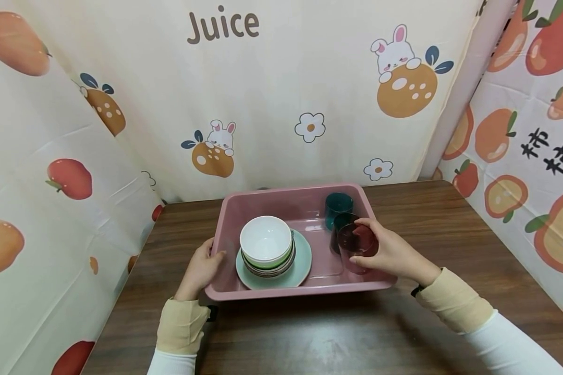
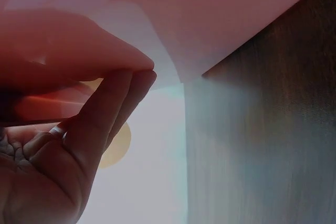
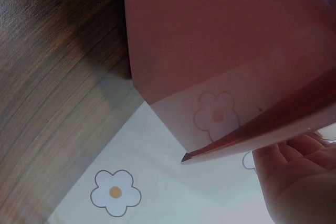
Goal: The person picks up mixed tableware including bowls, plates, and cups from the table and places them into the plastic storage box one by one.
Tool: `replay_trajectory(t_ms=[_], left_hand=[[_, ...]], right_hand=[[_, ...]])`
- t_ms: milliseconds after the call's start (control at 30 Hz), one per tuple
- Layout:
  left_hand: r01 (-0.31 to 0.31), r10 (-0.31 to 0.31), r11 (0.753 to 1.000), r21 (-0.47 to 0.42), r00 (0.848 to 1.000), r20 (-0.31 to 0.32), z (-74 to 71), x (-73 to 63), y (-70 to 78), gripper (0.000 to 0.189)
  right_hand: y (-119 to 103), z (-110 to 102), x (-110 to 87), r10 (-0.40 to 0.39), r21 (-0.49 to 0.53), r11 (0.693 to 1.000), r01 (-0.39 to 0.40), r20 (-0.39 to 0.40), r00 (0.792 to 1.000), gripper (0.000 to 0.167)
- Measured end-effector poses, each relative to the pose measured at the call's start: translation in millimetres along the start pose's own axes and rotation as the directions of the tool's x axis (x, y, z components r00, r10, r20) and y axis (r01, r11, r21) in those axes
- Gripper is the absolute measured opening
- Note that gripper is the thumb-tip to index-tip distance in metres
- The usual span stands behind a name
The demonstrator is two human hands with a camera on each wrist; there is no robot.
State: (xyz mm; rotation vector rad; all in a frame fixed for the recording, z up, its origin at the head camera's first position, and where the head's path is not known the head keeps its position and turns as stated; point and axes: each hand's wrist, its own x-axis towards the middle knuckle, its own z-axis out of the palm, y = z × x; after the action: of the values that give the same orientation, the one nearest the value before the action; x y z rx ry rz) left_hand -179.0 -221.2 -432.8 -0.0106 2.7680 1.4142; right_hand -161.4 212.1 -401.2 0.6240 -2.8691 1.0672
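A pink basin (image 1: 300,292) stands on the table. My left hand (image 1: 200,270) grips its left rim, the thumb lying over the edge. In the left wrist view, the fingers (image 2: 107,103) reach up to the rim. With the thumb and fingers of my right hand (image 1: 399,252) I hold a clear reddish glass (image 1: 355,264) in the basin's front right part. Just behind it is a dark glass (image 1: 339,240), partly hidden, and farther back a teal glass (image 1: 339,211). At the basin's left, a white bowl (image 1: 266,239) tops stacked dishes on a pale green plate (image 1: 305,254).
The dark wooden table (image 1: 309,338) extends in front of the basin and to both sides. Behind it hangs a cream curtain (image 1: 267,104) printed with fruit, rabbits and flowers. More printed cloth (image 1: 539,156) closes off the right side.
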Motion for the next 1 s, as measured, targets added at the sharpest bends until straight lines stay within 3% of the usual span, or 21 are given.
replay_trajectory(t_ms=[200, 433, 633, 1000], left_hand=[[0.001, -0.001, 1.000, -0.006, 1.000, -0.002, -0.7, -1.2, 0.4, 0.049], [0.002, -0.002, 1.000, -0.002, 1.000, -0.005, -0.4, -0.8, -0.2, 0.048], [0.005, -0.005, 1.000, -0.007, 1.000, 0.003, 0.1, 1.6, -2.1, 0.049], [-0.010, 0.010, 1.000, 0.007, 1.000, -0.002, 0.5, 2.6, -3.4, 0.049]], right_hand=[[-0.4, 2.4, -0.1, -0.024, -0.025, 0.999, 0.024, -0.009, 1.000, 0.080], [-1.2, 4.5, -0.4, -0.077, -0.145, 0.987, 0.072, -0.026, 0.997, 0.078], [-3.8, 3.8, -0.9, -0.051, -0.200, 0.979, 0.051, 0.002, 0.999, 0.078], [-5.6, 3.9, 1.1, -0.085, -0.296, 0.950, 0.101, 0.064, 0.994, 0.082]])
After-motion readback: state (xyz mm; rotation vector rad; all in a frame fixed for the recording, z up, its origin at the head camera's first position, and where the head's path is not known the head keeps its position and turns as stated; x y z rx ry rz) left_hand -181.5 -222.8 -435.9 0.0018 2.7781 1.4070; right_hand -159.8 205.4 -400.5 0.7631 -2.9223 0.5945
